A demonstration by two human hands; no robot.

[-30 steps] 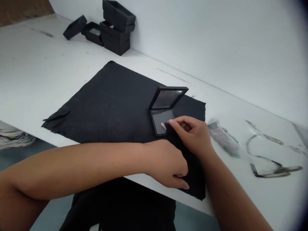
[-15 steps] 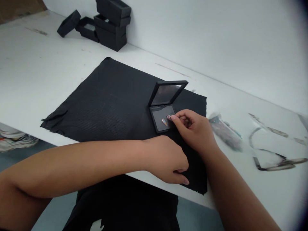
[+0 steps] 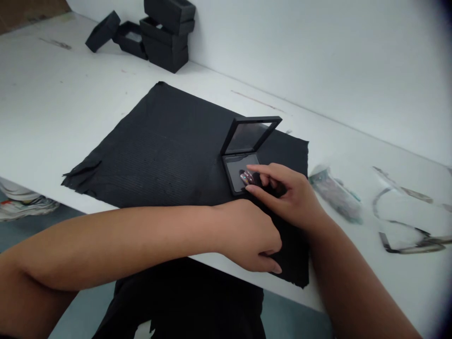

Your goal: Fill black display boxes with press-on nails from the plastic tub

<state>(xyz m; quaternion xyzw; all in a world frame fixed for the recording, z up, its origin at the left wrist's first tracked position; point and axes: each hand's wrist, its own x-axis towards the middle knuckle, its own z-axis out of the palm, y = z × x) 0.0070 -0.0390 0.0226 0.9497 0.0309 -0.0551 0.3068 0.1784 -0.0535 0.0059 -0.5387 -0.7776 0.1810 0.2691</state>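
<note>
A black display case [image 3: 231,176] with a clear-windowed lid [image 3: 251,136] stands opened up on the black cloth. On its grey base lie small shiny pieces [image 3: 247,177] shaped like press-on nails, close together. My right hand [image 3: 286,190] is at the case from the right, thumb and index finger apart on either side of the pieces. Whether a fingertip touches them, I cannot tell. My left hand [image 3: 250,238] rests nearer to me over the cloth's front edge, fingers curled under and thumb close to them. What those fingers hold, if anything, is hidden.
The black cloth [image 3: 169,141] lies on a white table [image 3: 42,108] against a white wall. Several black boxes [image 3: 165,47] are piled at the back left. Right of the cloth are a clear plastic bag [image 3: 335,193] and eyeglasses [image 3: 406,245]. Papers [image 3: 24,205] sit below the table's left edge.
My right thumb and index finger have parted from their pinch over the case. The shiny pieces now lie side by side between them. My left hand keeps its curled pose.
</note>
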